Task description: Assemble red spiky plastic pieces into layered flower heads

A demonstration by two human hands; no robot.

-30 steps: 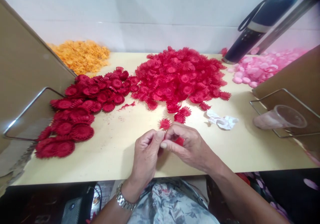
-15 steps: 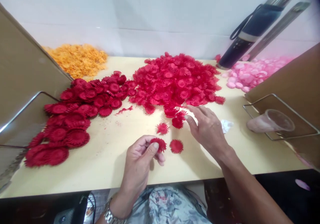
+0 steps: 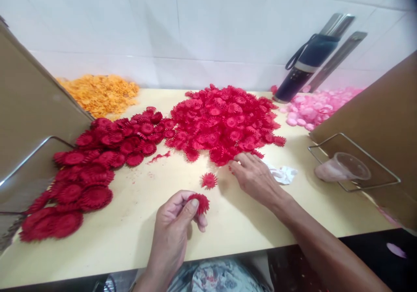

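Note:
My left hand (image 3: pixel 174 224) pinches a red fringed flower disc (image 3: pixel 202 203) between thumb and fingers, above the near part of the table. Just beyond it, a single red fringed disc (image 3: pixel 209 180) lies flat on the tabletop. At the front edge of a large heap of bright red fringed discs (image 3: pixel 224 118) is my right hand (image 3: pixel 252 175), palm down with fingers curled together. A bit of red shows by its fingertips; the hand mostly hides what is there. To the left, darker red fringed discs (image 3: pixel 97 196) are stacked in overlapping piles.
Orange pieces (image 3: pixel 100 92) are heaped at the back left, pink ones (image 3: pixel 321 105) at the back right. A dark blue bottle (image 3: pixel 301 68) leans on the wall. A clear cup (image 3: pixel 345 168) sits in a wire holder by the right cardboard panel (image 3: pixel 374 114). Crumpled tissue (image 3: pixel 283 175) lies nearby.
The view has tilted up slightly. My right hand has come lower and curled its fingers at the heap's edge. A loose red disc beside my left hand no longer shows on the table.

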